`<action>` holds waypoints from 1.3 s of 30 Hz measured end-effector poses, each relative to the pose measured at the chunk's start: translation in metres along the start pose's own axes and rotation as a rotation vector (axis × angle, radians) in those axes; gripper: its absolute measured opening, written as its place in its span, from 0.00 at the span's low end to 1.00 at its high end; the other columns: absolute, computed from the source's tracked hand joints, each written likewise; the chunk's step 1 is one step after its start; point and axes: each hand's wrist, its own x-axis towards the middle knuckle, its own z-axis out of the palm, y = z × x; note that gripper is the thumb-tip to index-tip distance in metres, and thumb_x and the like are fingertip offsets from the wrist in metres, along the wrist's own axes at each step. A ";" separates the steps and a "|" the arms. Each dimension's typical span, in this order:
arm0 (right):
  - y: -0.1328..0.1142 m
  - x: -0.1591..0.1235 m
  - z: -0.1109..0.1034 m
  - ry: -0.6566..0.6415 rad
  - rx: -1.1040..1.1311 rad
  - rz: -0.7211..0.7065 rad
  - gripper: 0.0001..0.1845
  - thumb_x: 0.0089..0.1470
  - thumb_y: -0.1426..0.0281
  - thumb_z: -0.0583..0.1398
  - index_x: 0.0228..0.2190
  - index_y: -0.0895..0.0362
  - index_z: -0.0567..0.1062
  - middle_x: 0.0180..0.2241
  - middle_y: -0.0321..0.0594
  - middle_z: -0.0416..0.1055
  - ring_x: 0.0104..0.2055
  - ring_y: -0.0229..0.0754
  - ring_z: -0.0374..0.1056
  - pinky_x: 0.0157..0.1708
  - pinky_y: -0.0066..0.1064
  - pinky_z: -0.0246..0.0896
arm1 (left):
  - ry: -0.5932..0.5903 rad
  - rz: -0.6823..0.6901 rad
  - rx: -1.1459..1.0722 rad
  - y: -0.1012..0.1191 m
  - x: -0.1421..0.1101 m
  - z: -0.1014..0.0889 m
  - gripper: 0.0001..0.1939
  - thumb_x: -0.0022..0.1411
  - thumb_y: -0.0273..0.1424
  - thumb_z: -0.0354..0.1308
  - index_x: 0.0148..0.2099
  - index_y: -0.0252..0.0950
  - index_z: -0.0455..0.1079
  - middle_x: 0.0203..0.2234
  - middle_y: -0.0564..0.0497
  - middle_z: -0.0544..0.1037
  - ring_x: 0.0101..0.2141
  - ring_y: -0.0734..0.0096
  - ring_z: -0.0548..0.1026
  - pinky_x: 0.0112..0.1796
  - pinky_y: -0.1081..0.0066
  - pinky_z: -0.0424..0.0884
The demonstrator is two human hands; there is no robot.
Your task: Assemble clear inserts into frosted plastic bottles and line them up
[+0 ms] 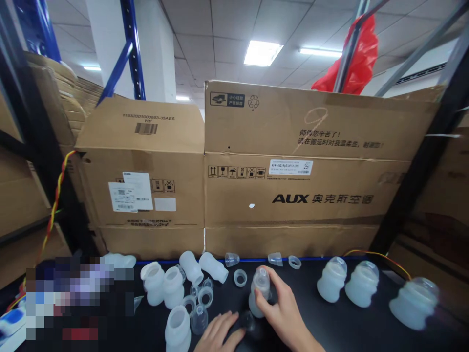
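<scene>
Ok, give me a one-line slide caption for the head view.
Right hand grips a bottle on a black table strewn with bottle parts, before cardboard boxes.

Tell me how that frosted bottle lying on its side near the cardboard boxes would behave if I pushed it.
The frosted bottle looks rounded and lies on its side on the black table, so it would probably roll rather than slide. It looks hollow and translucent, so it is likely light for its size. Its cloudy, soft-looking wall suggests it might flex under a squeeze, though the picture cannot confirm that.

Cardboard boxes (293, 166) behind black table (366, 327) — seemingly warehouse shelving.
</scene>
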 end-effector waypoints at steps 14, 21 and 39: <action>0.011 0.003 -0.012 0.136 0.188 0.030 0.19 0.55 0.53 0.68 0.28 0.57 0.76 0.28 0.37 0.72 0.31 0.40 0.67 0.34 0.27 0.65 | -0.085 0.024 0.061 0.001 0.005 -0.014 0.29 0.66 0.55 0.60 0.63 0.49 0.71 0.54 0.51 0.83 0.49 0.64 0.82 0.48 0.72 0.80; 0.051 0.018 -0.040 0.431 0.157 0.235 0.37 0.56 0.44 0.65 0.53 0.60 0.70 0.42 0.48 0.78 0.37 0.46 0.74 0.36 0.33 0.70 | -0.196 -0.058 0.008 0.006 0.004 -0.017 0.30 0.62 0.44 0.69 0.65 0.49 0.69 0.58 0.50 0.80 0.52 0.57 0.82 0.49 0.63 0.83; 0.005 -0.001 -0.022 0.336 -0.289 -0.192 0.17 0.69 0.64 0.57 0.56 0.53 0.72 0.56 0.49 0.69 0.58 0.51 0.68 0.59 0.47 0.64 | -0.424 -0.269 -0.175 0.022 0.019 -0.044 0.30 0.64 0.36 0.66 0.67 0.50 0.69 0.65 0.47 0.73 0.62 0.49 0.74 0.58 0.48 0.76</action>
